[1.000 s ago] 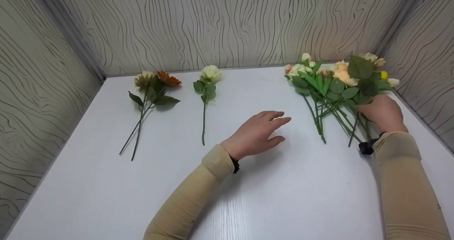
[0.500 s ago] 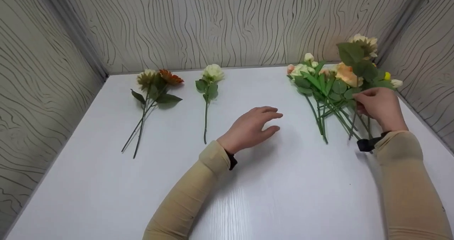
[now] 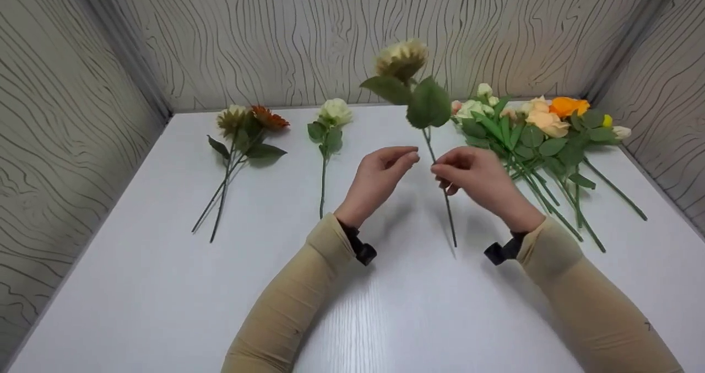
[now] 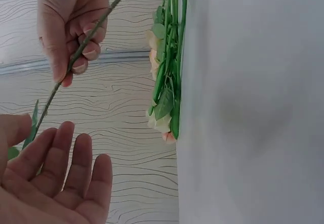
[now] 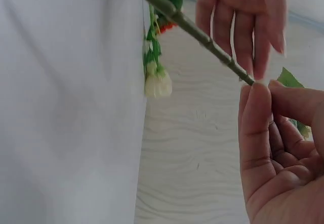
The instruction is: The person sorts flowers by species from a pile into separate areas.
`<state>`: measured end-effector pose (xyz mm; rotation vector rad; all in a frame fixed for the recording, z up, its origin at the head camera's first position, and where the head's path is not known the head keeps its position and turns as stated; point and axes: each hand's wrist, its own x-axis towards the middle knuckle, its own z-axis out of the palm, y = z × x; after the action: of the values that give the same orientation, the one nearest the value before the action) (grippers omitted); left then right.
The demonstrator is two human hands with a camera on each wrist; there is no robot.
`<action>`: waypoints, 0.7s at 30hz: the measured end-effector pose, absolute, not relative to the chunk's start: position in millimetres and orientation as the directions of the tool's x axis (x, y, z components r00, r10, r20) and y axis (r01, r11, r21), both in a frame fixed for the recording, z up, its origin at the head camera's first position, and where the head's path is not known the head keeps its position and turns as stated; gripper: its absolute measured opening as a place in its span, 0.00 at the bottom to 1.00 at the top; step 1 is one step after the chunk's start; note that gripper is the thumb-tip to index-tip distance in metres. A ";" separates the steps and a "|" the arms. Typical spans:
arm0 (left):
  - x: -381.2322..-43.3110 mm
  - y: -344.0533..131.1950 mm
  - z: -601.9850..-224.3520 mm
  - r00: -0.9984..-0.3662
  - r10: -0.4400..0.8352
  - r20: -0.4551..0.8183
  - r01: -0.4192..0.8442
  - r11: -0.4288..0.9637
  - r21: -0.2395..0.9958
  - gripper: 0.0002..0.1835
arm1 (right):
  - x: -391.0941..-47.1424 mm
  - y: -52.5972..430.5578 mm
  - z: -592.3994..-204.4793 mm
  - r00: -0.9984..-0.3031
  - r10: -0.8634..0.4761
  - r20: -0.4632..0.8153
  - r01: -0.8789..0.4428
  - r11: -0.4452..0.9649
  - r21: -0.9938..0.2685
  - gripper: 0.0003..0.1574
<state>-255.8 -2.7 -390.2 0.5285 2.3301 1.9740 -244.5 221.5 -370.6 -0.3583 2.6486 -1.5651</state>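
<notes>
My right hand (image 3: 442, 173) pinches the thin green stem (image 3: 447, 207) of a pale yellow flower (image 3: 401, 58) and holds it upright above the middle of the white table (image 3: 165, 285). Two broad leaves (image 3: 427, 104) hang below the bloom. My left hand (image 3: 406, 160) hovers open just left of the stem, fingertips close to it without touching. The left wrist view shows the open left hand (image 4: 66, 168) under the right hand's fingers (image 4: 81, 41) wrapped on the stem (image 4: 53, 100). In the right wrist view the right hand's fingertips (image 5: 255, 95) meet on the stem (image 5: 192, 24).
A pile of peach, orange and white flowers (image 3: 531, 128) lies at the back right. A single white rose (image 3: 334, 112) lies at the back centre, and a pair of flowers (image 3: 248, 122), one yellowish and one orange, lies back left. Patterned walls close three sides.
My right hand lifted the pale yellow flower out of the right pile and carried it left to the table's middle. My left hand rose off the table toward the stem.
</notes>
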 end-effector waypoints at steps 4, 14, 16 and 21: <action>-257.1 -2.5 -391.6 -0.953 0.255 0.162 0.169 0.007 0.986 0.13 | -235.7 202.1 -377.1 -0.949 -0.297 0.110 -0.234 0.426 -0.874 0.16; -260.9 -9.1 -384.6 -0.965 0.187 0.185 0.154 -0.172 0.973 0.11 | -234.6 188.8 -389.4 -0.933 -0.359 0.036 -0.201 0.434 -0.878 0.17; -264.2 -15.7 -381.6 -0.968 0.135 0.209 0.176 -0.222 0.959 0.12 | -234.7 185.6 -394.1 -0.916 -0.401 -0.012 -0.181 0.440 -0.880 0.17; -268.9 -28.1 -377.6 -0.971 0.041 0.237 0.217 -0.283 0.934 0.13 | -232.7 178.0 -404.2 -0.881 -0.466 -0.081 -0.150 0.437 -0.887 0.17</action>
<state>-268.9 -28.1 -377.6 0.3517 1.9414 2.5858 -232.7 178.0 -404.2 -0.5288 2.3793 -1.4221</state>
